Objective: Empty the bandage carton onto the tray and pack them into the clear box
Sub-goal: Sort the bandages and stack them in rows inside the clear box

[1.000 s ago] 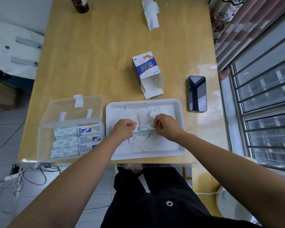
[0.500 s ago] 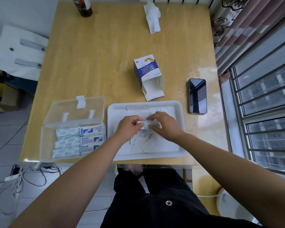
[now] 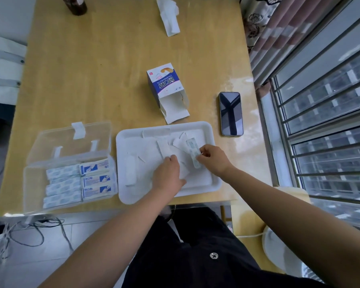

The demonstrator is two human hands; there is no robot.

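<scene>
The white tray lies at the table's near edge with several loose white bandages scattered in it. My right hand pinches a small stack of wrapped bandages over the tray's right part. My left hand is knuckles-up on the loose bandages at the tray's middle; its fingertips are hidden under it. Left of the tray stands the clear box, lid open, holding three rows of packed bandages. The blue-and-white bandage carton lies behind the tray with its flap open.
A black phone lies right of the tray, near the table's right edge. A crumpled tissue and a dark bottle sit at the far end. Window bars and a curtain are close on the right. Cables lie on the floor at the left.
Both hands held the stack together before. My left hand has let go and dropped onto the loose bandages, while my right hand carried the stack to the right and turned it.
</scene>
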